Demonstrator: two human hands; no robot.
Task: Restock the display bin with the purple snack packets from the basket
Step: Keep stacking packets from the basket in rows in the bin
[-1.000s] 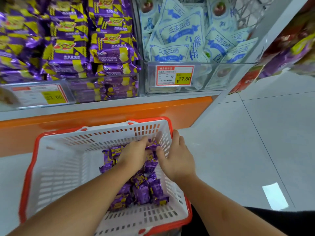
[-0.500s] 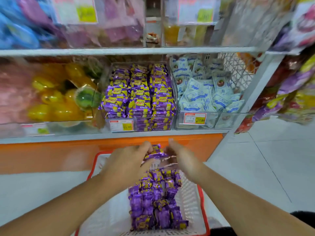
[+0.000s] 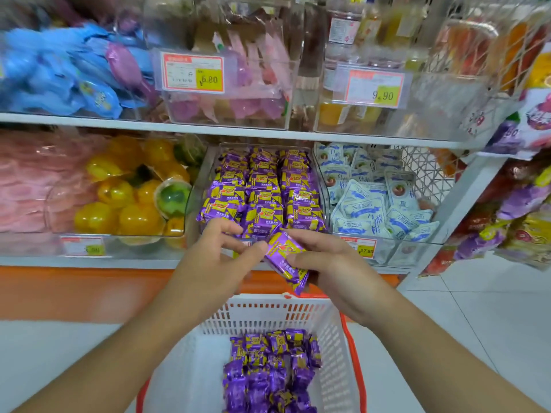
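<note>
Beyond the held packet, the clear display bin [image 3: 205, 186] sits on the lower shelf, filled with rows of purple packets. Below the hands stands the white basket [image 3: 268, 312] with an orange rim, more purple packets [image 3: 268, 371] heaped inside. Both forearms reach forward and up. The right hand [image 3: 334, 263] grips a purple snack packet [image 3: 284, 257], tilted; the left hand [image 3: 214, 260] pinches its left edge with its fingertips.

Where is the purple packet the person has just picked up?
In the head view, the purple packet is centre frame, pinched in the right hand with the left hand beside it, above the basket and before the purple display bin.
</note>
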